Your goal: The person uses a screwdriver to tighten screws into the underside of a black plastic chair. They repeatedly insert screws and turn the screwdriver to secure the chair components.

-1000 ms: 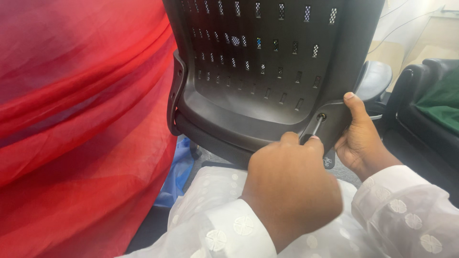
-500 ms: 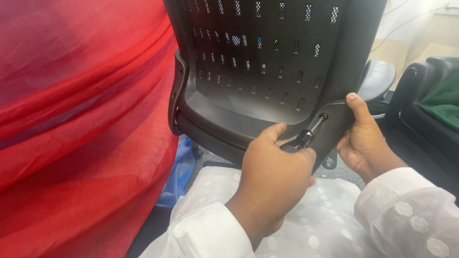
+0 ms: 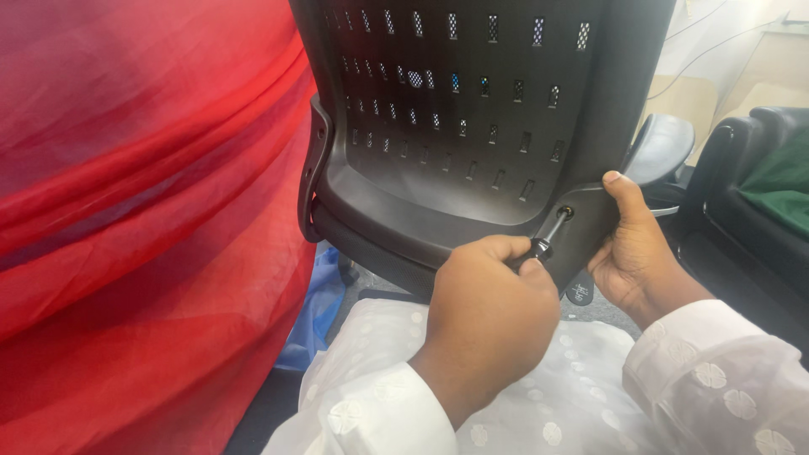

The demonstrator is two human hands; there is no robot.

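head view: the left hand (image 3: 484,316) is closed around a dark screwdriver (image 3: 543,244) whose tip sits in a hole at the lower right corner of the black perforated chair back (image 3: 438,126). compared with a second ago the knuckles have rolled over, so the tool looks mid-turn. the right hand (image 3: 636,248) clamps that corner's edge, thumb up. red cloth (image 3: 143,211) crowds the left; a dark armrest (image 3: 661,143) sits close at right.
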